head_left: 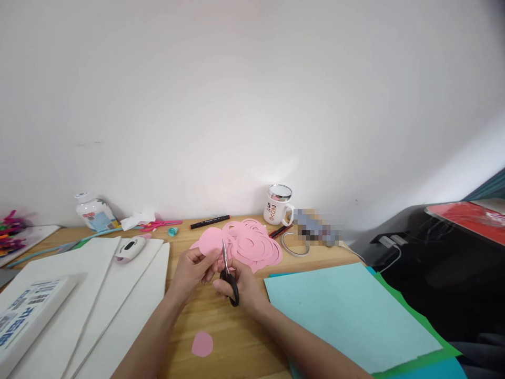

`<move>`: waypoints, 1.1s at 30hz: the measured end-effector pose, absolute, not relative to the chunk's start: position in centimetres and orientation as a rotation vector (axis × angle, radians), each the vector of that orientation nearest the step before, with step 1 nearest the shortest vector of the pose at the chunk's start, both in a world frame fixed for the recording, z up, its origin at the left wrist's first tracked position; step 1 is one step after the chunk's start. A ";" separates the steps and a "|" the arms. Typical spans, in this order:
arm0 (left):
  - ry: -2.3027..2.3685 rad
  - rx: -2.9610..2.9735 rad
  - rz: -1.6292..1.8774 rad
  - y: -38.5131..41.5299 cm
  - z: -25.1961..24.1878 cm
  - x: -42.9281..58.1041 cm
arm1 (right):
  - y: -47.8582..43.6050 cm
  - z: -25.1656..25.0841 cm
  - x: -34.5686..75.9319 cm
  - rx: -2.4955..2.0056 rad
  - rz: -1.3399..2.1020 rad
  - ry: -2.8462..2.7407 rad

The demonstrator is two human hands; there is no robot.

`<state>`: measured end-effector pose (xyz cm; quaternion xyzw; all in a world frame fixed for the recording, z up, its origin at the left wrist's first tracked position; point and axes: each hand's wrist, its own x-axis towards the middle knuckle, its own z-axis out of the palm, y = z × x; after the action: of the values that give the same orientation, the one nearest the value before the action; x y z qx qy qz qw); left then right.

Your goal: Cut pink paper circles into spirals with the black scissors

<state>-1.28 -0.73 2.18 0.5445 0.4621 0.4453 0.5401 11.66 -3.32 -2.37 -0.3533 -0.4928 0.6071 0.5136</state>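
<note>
My left hand [194, 270] pinches a rounded pink paper piece [210, 240] by its lower edge. In my right hand [241, 281] is a pair of scissors [225, 258] with black handles, the blades pointing up at the right side of that paper. Whether the blades touch the paper I cannot tell. Right behind both hands lies a loose heap of pink paper rings and cutouts [256, 243]. A small pink paper disc [202, 343] rests by itself on the wooden table [229, 342], nearer to me.
On the left are white sheets [136, 305] with a box [35, 310] and a small white device [131, 248]. A bottle [94, 211], pink scissors [161, 225], black marker [210, 221] and mug [279, 206] line the wall. Coloured sheets [351, 316] lie right.
</note>
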 end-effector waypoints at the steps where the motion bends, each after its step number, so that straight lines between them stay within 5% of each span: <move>1: 1.099 1.297 1.048 -0.8 2.2 -1.3 | -3.3 -2.3 11.7 -0.814 1.454 -1.176; 33: 1.087 1.313 1.051 -0.7 2.9 -1.5 | -3.1 -2.1 11.9 -0.896 1.473 -1.096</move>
<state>-1.52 -0.65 2.92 0.5521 0.4570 0.4419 0.5395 11.91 -3.10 -2.05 -0.3740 -0.4575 0.6149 0.5222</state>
